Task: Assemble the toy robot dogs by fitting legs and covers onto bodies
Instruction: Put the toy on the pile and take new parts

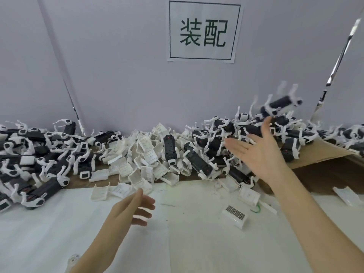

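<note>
A blurred black-and-white toy dog (280,104) is in the air above the right-hand heap, legs up, apart from my fingers. My right hand (260,152) is raised just below it, palm open, fingers spread, holding nothing. My left hand (136,208) hovers low over the white mat, fingers loosely apart and empty. A heap of white covers (137,164) fills the middle of the bench. Black bodies with white legs (35,154) lie piled at the left. More dogs (226,138) are stacked at the right.
A single cover (235,215) with a grille lies on the white mat (78,233) near my right forearm. Flattened cardboard (323,154) sits at the right under the heap. A wall with a paper sign (203,32) closes the back.
</note>
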### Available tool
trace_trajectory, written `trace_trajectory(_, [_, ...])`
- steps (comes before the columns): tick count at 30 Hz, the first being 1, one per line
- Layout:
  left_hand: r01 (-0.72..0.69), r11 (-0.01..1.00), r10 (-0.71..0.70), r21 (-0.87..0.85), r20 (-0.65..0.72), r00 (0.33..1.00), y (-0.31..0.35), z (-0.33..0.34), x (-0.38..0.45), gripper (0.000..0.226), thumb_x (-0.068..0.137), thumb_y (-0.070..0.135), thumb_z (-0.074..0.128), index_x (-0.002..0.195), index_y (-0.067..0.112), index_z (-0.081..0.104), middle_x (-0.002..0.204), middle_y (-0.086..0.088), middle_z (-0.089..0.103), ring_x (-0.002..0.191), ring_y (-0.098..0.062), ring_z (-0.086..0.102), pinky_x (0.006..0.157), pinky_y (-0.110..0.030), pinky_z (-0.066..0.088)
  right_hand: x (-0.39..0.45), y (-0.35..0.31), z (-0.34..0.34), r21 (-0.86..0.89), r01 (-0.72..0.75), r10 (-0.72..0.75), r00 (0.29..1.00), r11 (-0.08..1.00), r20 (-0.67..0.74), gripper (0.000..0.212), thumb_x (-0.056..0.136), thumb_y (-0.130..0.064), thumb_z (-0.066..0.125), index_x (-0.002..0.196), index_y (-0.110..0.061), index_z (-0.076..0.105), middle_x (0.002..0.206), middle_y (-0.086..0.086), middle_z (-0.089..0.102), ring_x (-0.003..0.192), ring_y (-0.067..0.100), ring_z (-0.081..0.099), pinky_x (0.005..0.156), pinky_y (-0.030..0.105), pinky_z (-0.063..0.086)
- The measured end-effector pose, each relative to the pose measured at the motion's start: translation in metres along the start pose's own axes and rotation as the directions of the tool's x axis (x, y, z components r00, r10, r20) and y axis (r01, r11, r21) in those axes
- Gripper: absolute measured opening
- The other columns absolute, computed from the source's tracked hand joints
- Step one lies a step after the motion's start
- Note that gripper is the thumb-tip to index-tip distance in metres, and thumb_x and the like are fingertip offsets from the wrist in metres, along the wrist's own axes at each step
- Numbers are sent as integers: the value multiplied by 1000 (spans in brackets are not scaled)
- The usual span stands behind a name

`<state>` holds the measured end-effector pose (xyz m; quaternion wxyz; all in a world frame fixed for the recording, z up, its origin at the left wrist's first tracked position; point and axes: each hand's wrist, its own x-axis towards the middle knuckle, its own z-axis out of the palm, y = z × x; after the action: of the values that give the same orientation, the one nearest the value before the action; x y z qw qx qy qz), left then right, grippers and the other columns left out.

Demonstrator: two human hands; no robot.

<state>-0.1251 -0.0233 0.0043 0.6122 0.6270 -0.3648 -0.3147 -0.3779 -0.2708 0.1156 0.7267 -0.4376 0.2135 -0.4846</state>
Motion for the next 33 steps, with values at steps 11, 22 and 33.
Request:
trace_trajectory(11, [-41, 602, 414, 797, -268, 870, -15, -30, 39, 20, 100, 27, 70, 117, 18, 65, 121, -1, 60, 118, -26, 50, 97, -34, 37, -50, 152, 13, -349, -242, 288, 954, 905, 87, 28, 104, -22, 59, 102, -2, 79, 88, 19, 74, 71, 25, 71, 58, 27, 56])
trace_trajectory(22, [578, -145, 245, 803, -537, 807, -20, -175, 114, 64, 107, 48, 48, 159, 24, 20, 148, -27, 39, 124, -47, 56, 103, -57, 41, -62, 158, 26, -448, -94, 208, 955, 889, 212, 31, 107, -17, 54, 91, -10, 80, 80, 15, 73, 67, 24, 67, 59, 28, 51])
trace_trajectory(33, [46, 40, 673, 998, -61, 737, -4, -96, 63, 62, 87, 8, 84, 139, 13, 50, 138, -39, 46, 73, -38, 64, 88, -58, 47, -74, 148, 33, -484, -50, 198, 945, 874, 259, 26, 108, -15, 53, 100, -6, 76, 82, 13, 73, 70, 22, 67, 63, 28, 51])
